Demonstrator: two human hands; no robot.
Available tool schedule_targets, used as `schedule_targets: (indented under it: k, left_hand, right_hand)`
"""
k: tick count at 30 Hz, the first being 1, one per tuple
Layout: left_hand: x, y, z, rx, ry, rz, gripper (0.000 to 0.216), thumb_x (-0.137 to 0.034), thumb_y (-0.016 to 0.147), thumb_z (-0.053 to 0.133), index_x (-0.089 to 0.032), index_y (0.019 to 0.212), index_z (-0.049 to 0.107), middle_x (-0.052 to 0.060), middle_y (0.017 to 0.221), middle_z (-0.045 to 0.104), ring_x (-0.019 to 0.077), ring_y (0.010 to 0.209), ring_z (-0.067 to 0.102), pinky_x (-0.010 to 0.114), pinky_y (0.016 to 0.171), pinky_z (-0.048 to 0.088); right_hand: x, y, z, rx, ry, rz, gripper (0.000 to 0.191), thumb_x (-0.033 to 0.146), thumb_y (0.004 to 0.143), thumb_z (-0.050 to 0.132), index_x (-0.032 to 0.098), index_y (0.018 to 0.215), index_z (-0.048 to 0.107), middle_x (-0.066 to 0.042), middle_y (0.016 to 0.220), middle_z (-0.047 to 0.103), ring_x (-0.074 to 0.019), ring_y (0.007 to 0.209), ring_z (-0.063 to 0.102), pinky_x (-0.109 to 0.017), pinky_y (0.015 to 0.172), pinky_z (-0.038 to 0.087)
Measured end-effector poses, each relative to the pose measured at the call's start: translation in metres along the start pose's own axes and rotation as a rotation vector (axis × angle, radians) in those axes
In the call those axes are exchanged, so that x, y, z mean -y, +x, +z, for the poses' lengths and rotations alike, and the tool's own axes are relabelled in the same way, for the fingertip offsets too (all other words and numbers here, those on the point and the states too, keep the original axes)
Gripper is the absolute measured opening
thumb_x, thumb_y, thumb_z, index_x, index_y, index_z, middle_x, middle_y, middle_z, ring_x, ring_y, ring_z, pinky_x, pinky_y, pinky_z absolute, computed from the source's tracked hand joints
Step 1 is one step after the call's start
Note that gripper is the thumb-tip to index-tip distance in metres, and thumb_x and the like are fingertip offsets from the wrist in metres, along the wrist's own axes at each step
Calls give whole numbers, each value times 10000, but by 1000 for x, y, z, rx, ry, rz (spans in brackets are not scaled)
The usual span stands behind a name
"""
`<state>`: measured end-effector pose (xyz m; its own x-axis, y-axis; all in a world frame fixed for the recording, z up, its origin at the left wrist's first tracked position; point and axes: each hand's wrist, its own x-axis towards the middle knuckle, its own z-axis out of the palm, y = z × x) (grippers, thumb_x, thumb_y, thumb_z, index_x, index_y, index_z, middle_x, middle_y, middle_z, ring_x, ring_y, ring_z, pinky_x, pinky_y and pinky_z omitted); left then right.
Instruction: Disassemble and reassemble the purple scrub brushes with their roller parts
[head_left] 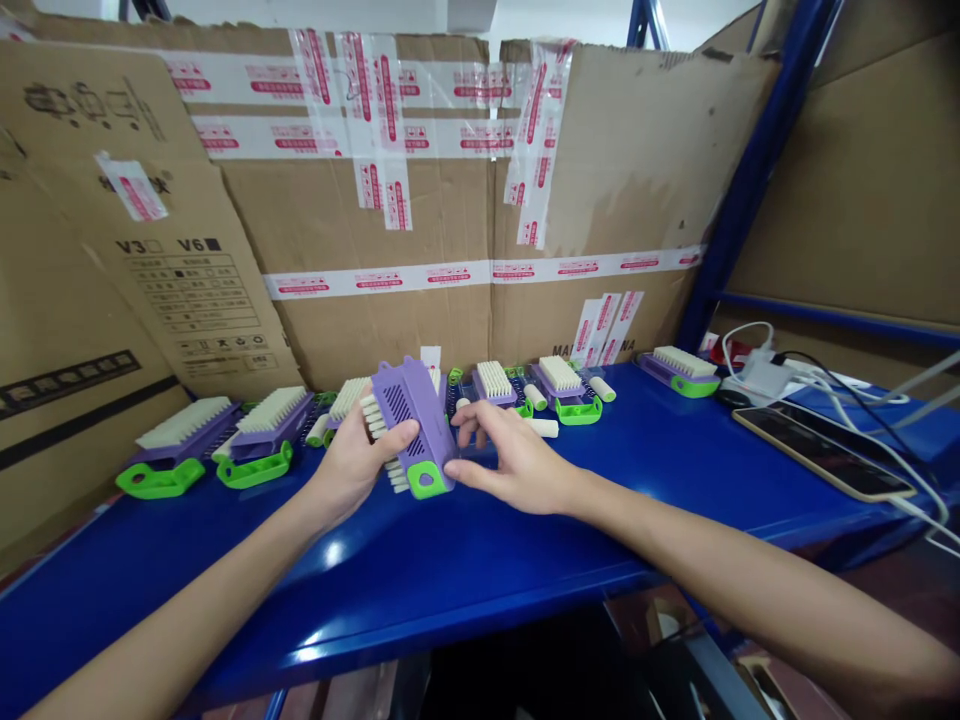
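My left hand (358, 462) is closed on a purple scrubbing brush (414, 420) with white bristles and a green end, held tilted above the blue shelf (465, 560). My right hand (510, 462) touches the brush's right side with its thumb near the green end, the fingers spread behind it. More purple and green brushes stand in a row along the back: two at the left (180, 440) (262, 432), others behind my hands (495, 382) (562, 385), one at the right (679, 368). Small white rollers (544, 427) lie among them.
Taped cardboard sheets (390, 210) wall off the back and left of the shelf. At the right lie a phone (825, 452), a white charger (761, 380) and several cables (885, 420). A blue upright post (742, 180) stands at the back right.
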<state>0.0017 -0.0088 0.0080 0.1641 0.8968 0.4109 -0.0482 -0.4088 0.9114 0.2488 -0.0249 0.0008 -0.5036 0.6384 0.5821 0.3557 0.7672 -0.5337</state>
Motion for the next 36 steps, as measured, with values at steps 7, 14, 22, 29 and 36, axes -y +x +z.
schedule_targets:
  k: [7, 14, 22, 29, 36]
  left_hand:
    - [-15, -5, 7, 50, -79, -118, 692, -535, 739, 953, -211, 1279, 666, 111, 1151, 790, 319, 1035, 771, 391, 831, 668]
    - [-16, -3, 2, -52, -109, -130, 669, -445, 610, 1033, -236, 1157, 708, 40, 1007, 775, 243, 939, 742, 319, 817, 634]
    - [-13, 3, 1, -123, -95, -20, 737, -398, 660, 1012, -301, 1298, 657, 34, 1225, 673, 207, 1074, 653, 263, 849, 597]
    - [-13, 3, 1, -91, -16, 7, 690, -406, 755, 951, -288, 1346, 615, 50, 1261, 642, 207, 1117, 640, 280, 908, 575]
    - [-11, 0, 3, -18, 40, -11, 535, -468, 841, 882, -284, 1291, 659, 52, 1256, 679, 234, 1162, 665, 318, 964, 565]
  right_hand:
    - [4, -1, 3, 68, -52, 30, 841, 668, 916, 772, 201, 1498, 384, -138, 1256, 690, -317, 1118, 668, -571, 1029, 457]
    - [6, 1, 1, 71, -45, 43, 862, 623, 923, 768, 222, 1533, 309, -151, 1279, 676, -340, 1116, 663, -616, 1031, 464]
    - [1, 2, -1, -88, 130, 114, 705, 542, 970, 699, 222, 1488, 344, -150, 1326, 600, -291, 1119, 642, -538, 973, 559]
    - [4, 2, -4, -167, 227, 162, 617, 551, 994, 666, 225, 1441, 393, -171, 1452, 552, -315, 1337, 583, -564, 1142, 513]
    - [0, 5, -9, -247, 166, 144, 464, 521, 1055, 584, 239, 1407, 478, -154, 1469, 597, -310, 1355, 589, -576, 1193, 468]
